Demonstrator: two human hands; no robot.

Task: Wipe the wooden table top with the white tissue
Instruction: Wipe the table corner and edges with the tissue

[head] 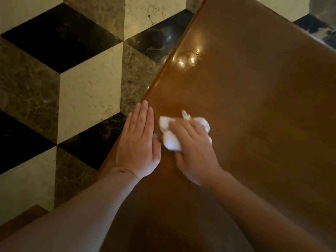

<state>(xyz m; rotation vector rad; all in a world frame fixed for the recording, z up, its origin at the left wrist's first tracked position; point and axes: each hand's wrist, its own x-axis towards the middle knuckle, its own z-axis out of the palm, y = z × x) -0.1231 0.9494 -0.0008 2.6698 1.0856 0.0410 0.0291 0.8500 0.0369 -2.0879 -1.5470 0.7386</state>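
Right hand (192, 150) on tissue (171, 140)

Worktop (254, 106): warm reddish-brown wood with a glossy finish, carrying pale golden glare spots toward 12 o'clock and darkening to deep brown toward 6 o'clock. Tissue (171, 141): plain white, crumpled, without print. Floor (87, 84): polished stone laid in a repeating cube pattern of rhombus tiles in three tones, namely cream-yellow, mottled brown with lighter veining, and black with faint grey-white veins; it fills the area from 7 to 11 o'clock and reappears at 1 o'clock. A small dark mark (121, 171) lies on the left wrist.
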